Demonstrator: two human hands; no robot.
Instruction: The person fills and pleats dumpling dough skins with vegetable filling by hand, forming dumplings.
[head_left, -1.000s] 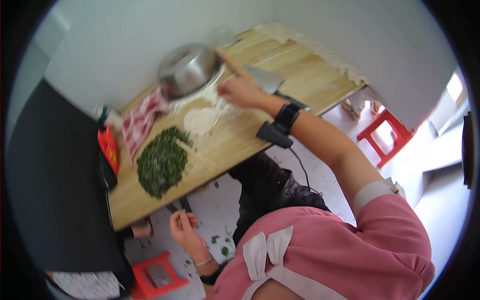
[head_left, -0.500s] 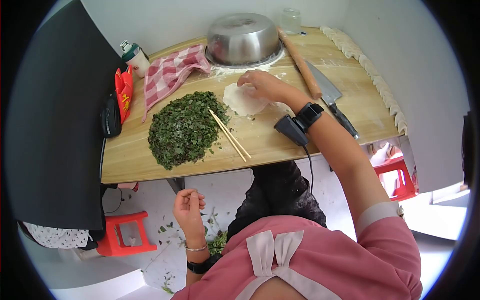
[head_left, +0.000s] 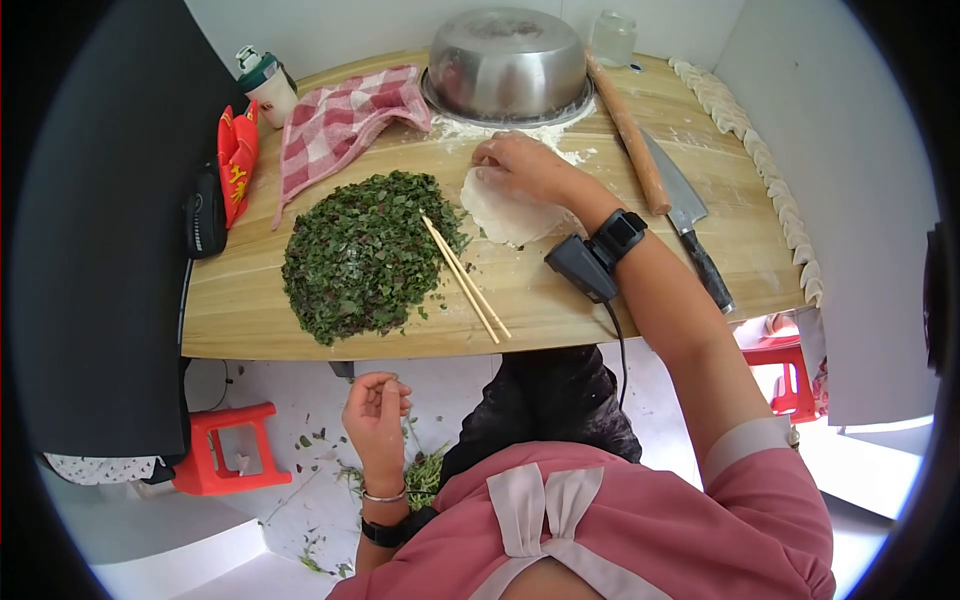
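My right hand (head_left: pixel 522 168) is over the far edge of a thin, pale dough sheet (head_left: pixel 508 212) on the wooden table, its fingers curled down on the dough. What the fingertips grip is hard to make out. Low in front of the table, beside my body, hangs my left hand (head_left: pixel 378 408), its fingers curled together; whether anything small is in it cannot be seen. Left of the dough lies a heap of chopped green leaves (head_left: pixel 365 258). Two wooden chopsticks (head_left: pixel 466 278) rest with their tips on the heap's right edge.
An upturned steel basin (head_left: pixel 508 68) stands at the back beside a checked cloth (head_left: pixel 345 122) and a glass jar (head_left: pixel 613 40). A rolling pin (head_left: pixel 630 135) and a cleaver (head_left: pixel 680 205) lie to the right. Folded dumplings (head_left: pixel 765 165) line the right edge. A bottle (head_left: pixel 268 88) stands back left.
The view has shifted slightly. My right hand stays at the dough's far edge, its fingers a little more curled. My left hand remains low, curled as before.
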